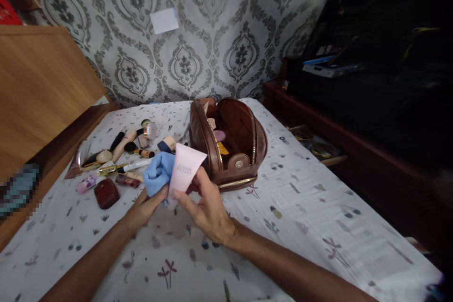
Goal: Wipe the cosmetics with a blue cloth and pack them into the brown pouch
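A pale pink squeeze tube (pixel 184 170) with faint lettering, its wide flat end up, is pinched between the thumb and fingers of my right hand (pixel 210 207). Against its left side, my left hand (pixel 148 205) grips a crumpled light blue cloth (pixel 158 172); the fingers behind it are hidden. Just beyond my right hand stands a brown cosmetic bag (pixel 231 174), its zipped top gaping. Inside it I make out a mauve item (pixel 220 135) and a yellow one (pixel 222 148). A jar with a dark blue band (pixel 167 143) lies behind the cloth.
Left on the patterned sheet (pixel 191 264) lie a dark red case (pixel 106 193), a makeup brush (pixel 139 150), a gold-capped tube (pixel 110 169) and several other cosmetics. A wooden panel (pixel 42 71) borders the left; dark furniture with an open drawer (pixel 334 158) stands right. Patterned wallpaper covers the back.
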### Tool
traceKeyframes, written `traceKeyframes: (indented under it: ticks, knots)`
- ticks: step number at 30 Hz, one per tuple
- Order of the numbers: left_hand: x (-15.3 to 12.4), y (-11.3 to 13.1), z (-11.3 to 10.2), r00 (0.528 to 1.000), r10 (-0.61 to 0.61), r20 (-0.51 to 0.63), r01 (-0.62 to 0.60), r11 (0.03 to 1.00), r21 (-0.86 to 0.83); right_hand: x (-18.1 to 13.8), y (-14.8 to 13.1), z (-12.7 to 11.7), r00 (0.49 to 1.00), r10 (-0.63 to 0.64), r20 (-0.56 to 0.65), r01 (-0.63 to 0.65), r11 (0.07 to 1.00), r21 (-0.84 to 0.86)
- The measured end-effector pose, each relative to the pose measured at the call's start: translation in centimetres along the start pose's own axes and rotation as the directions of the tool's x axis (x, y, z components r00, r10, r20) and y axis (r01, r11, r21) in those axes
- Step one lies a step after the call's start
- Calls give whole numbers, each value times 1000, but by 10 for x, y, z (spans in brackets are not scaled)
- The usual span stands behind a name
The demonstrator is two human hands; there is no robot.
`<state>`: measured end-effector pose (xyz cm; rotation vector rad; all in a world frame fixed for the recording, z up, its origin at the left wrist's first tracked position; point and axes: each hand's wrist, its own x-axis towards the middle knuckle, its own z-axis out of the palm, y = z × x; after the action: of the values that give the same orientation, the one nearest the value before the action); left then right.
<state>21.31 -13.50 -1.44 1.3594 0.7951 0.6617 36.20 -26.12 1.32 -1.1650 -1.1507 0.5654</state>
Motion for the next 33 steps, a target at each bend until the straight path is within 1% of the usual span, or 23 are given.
traceKeyframes:
  ticks: [2, 4, 7, 9, 11, 14, 16, 17, 19, 22, 24, 26, 30, 31, 33]
  knots:
    - [-2, 6, 2, 997, 13, 79, -16, 999, 41, 1, 1, 0, 998, 12, -65, -11, 1000, 19]
    - [-5, 14, 6, 979, 21, 203, -39, 996, 81, 3, 2, 1, 993, 23, -114, -20, 999, 30]
    - [-6, 23, 11, 910, 14, 414, -56, 995, 88, 4, 3, 2, 991, 23, -132, -17, 999, 46]
    - [-4, 22, 11, 880, 21, 474, -64, 995, 75, 3, 3, 1, 992, 15, -125, -9, 999, 45]
    - [0, 17, 9, 877, 43, 479, -90, 993, 75, 3, 1, 0, 990, -23, -136, 22, 1000, -11]
    - [6, 9, 4, 877, 95, 472, -145, 987, 71, 3, -7, -6, 971, -134, -197, 97, 977, -187]
    - [8, 9, 4, 889, 100, 447, -143, 988, 64, 4, -17, -12, 956, -201, -214, 142, 954, -264]
    - [7, 11, 5, 900, 86, 428, -125, 990, 64, 4, -23, -15, 954, -222, -203, 162, 948, -274]
    - [5, 16, 8, 912, 47, 408, -82, 994, 70, 3, -34, -21, 959, -230, -163, 185, 950, -250]
    - [0, 22, 13, 913, 6, 407, -39, 997, 71, -3, -46, -29, 982, -152, -114, 127, 972, -197]
    - [-2, 22, 15, 914, -15, 406, 5, 1000, 24, -7, -51, -34, 991, -100, -88, 83, 981, -175]
    - [-5, 20, 17, 907, -51, 419, 71, 997, -32, -11, -54, -38, 994, -80, -70, 69, 986, -151]
    - [-8, 17, 21, 848, -116, 518, 196, 975, -103, -16, -59, -42, 995, -63, -79, 58, 996, -62]
    - [-9, 18, 22, 841, -117, 528, 212, 970, -123, -17, -60, -43, 994, -55, -92, 52, 998, -34]
    - [-9, 21, 24, 858, -106, 503, 203, 969, -141, -18, -63, -48, 989, -46, -144, 47, 999, 5]
